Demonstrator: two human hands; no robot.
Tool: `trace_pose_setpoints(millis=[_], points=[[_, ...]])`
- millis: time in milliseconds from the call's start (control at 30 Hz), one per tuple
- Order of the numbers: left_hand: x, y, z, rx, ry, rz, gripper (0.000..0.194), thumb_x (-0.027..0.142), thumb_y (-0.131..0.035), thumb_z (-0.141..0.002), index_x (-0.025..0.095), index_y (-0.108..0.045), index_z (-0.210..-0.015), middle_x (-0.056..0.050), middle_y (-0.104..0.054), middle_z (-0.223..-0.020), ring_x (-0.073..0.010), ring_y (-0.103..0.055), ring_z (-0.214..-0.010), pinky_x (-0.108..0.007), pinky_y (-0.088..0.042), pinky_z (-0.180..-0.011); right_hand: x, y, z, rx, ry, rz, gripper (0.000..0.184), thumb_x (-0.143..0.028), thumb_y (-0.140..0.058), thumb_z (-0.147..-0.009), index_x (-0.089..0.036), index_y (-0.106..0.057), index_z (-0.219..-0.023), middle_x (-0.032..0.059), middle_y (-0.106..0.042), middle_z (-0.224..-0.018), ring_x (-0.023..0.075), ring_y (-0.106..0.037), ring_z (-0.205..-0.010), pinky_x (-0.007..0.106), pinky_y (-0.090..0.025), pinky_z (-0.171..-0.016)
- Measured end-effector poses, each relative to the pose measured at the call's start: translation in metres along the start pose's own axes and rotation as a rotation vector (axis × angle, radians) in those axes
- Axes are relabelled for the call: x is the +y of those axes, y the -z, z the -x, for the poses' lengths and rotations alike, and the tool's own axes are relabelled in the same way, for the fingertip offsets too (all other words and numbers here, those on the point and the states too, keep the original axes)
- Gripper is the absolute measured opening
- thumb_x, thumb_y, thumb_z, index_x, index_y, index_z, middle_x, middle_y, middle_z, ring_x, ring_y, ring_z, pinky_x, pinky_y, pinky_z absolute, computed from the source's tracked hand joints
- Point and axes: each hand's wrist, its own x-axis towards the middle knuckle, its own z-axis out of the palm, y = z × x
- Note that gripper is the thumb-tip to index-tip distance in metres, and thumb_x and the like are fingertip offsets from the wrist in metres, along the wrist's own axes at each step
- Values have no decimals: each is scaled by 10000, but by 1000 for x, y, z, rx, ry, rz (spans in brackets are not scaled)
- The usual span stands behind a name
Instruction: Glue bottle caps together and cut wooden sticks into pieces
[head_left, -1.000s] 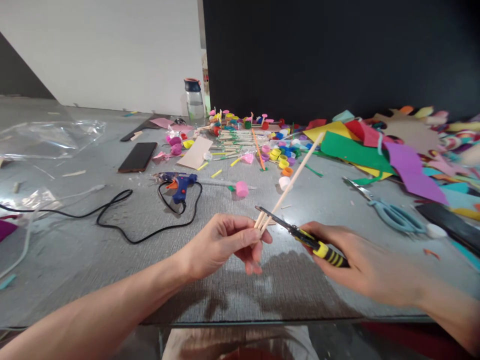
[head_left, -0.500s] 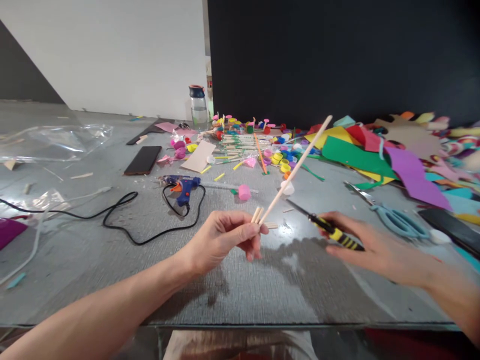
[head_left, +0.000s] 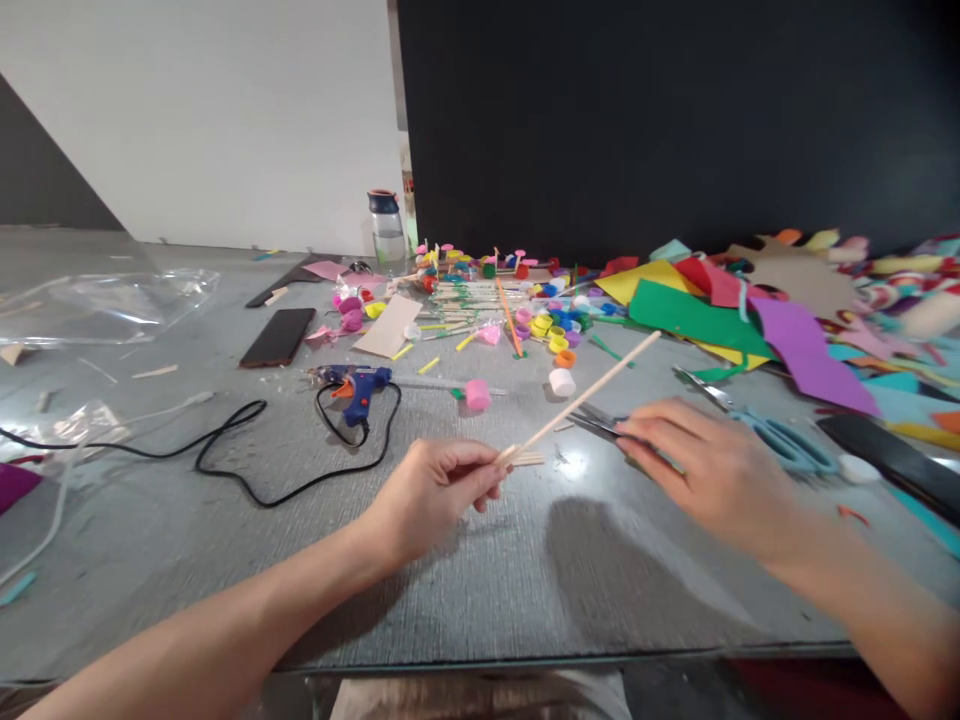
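Observation:
Pinched between the thumb and fingers of my left hand (head_left: pixel 450 485) is a long thin wooden stick (head_left: pixel 592 390), slanting up to the right. Short cut wooden pieces (head_left: pixel 529 460) show at the same fingertips; some may lie on the table just behind. My right hand (head_left: pixel 697 460) is wrapped round a pair of scissors (head_left: pixel 596 422), whose dark blades point left and are slightly parted. The blades are close below the long stick, and I cannot tell whether they touch it. My fingers hide most of the scissors' handle.
A blue glue gun (head_left: pixel 358 388) with a looping black cord lies left of centre. Behind it are a phone (head_left: pixel 277 337) and a water bottle (head_left: pixel 387 232). Blue-handled scissors (head_left: pixel 784 440), bottle caps (head_left: pixel 562 382) and coloured sheets (head_left: pixel 697 318) lie right and behind.
The long stick has tipped lower toward the right. My right hand has turned over the scissors, hiding the yellow-and-black handle, and the blades now show apart.

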Motion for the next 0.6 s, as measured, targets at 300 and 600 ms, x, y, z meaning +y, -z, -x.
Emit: trace_pose_setpoints(millis=[300, 600], points=[[1, 4, 2, 51, -298, -514, 239, 213, -540, -981, 159, -716, -827, -29, -669, -724, -140, -594, -675, -249, -396, -648, -64, -4, -59, -43, 349, 8, 296, -132, -448, -1015, -172, -665, -818, 52, -649, -811, 197, -563, -766, 359, -442, -743], [-6, 3, -2, 88, -284, -620, 256, 188, -514, -983, 137, -726, -849, -48, -705, -739, -151, -633, -674, -248, -421, -663, -70, -26, -61, -58, 231, 0, 279, -127, -471, -999, -173, -621, -768, 35, -611, -749, 179, -543, -709, 325, -337, -646]])
